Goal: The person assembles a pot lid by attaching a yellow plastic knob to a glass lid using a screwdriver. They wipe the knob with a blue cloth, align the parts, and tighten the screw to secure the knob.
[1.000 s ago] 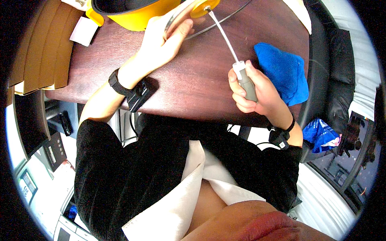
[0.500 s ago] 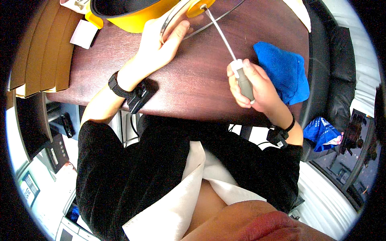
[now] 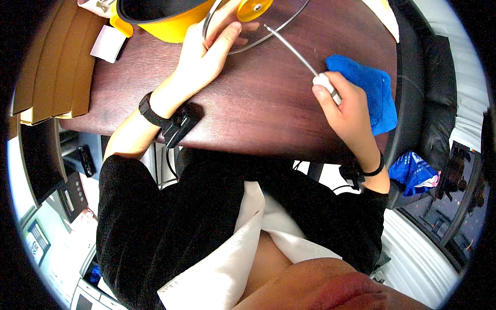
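Observation:
My left hand (image 3: 209, 49) grips the metal rim of a glass pot lid (image 3: 289, 23), which is held tilted and cut off by the upper edge. A round yellow knob (image 3: 251, 9) with a screw in its middle sits on the lid. In my right hand (image 3: 349, 106) is a screwdriver (image 3: 299, 55) with a white and grey handle, my fingers closed round it. Its long shaft points up and left, and the tip is apart from the screw, a little below and right of the knob. Behind my left hand stands a yellow pot (image 3: 165, 32) with a dark inside.
A blue cloth (image 3: 369, 93) lies right of my right hand on the dark wooden table (image 3: 258, 108). Brown folders (image 3: 57, 62) stand along the left edge, near a small white paper (image 3: 108, 44). A black chair or sofa (image 3: 439, 93) flanks the right side.
The screwdriver tip has come away from the knob's screw. My right hand has shifted right and turned over the handle. The lid has tipped slightly left and up in my left hand.

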Demonstrator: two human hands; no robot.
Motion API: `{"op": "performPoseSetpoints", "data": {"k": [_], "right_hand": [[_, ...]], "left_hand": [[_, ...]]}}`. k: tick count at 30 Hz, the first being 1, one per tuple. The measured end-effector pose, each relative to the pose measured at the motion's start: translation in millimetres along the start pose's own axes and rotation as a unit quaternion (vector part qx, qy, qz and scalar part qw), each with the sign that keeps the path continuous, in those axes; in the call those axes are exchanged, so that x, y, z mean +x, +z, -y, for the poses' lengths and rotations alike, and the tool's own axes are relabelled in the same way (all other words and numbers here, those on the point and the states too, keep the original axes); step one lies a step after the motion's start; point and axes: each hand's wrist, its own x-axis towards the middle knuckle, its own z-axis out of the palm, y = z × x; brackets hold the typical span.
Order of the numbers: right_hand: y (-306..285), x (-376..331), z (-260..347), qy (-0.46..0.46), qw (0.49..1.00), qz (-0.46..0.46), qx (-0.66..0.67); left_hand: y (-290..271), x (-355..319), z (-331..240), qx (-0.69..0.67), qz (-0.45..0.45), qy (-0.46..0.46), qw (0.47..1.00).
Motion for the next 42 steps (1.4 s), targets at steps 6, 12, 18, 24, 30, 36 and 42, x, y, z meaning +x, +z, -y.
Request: {"op": "performPoseSetpoints", "data": {"k": [6, 12, 18, 24, 30, 36, 42], "right_hand": [[2, 6, 5, -0.088, 0.979, -0.107, -0.148], [-1, 3, 11, 0.103, 0.985, 0.070, 0.121], [5, 4, 14, 0.145, 0.964, 0.089, 0.203], [6, 2, 10, 0.127, 0.973, 0.075, 0.178], [8, 5, 9, 0.026, 0.999, 0.017, 0.008], [5, 2, 14, 0.000, 0.999, -0.025, -0.042], [2, 0, 16, -0.031, 0.990, -0.051, -0.128]], "left_hand": [[0, 0, 3, 0.023, 0.015, 0.004, 1.000], [2, -1, 2, 0.006, 0.004, -0.005, 1.000], [2, -2, 2, 0.020, 0.018, 0.002, 1.000], [4, -2, 1, 0.009, 0.009, -0.004, 1.000], [5, -3, -2, -0.019, 0.008, -0.021, 1.000], [7, -2, -11, -0.044, 0.014, -0.053, 0.998], [5, 5, -14, -0.112, 0.024, -0.101, 0.988]]}}
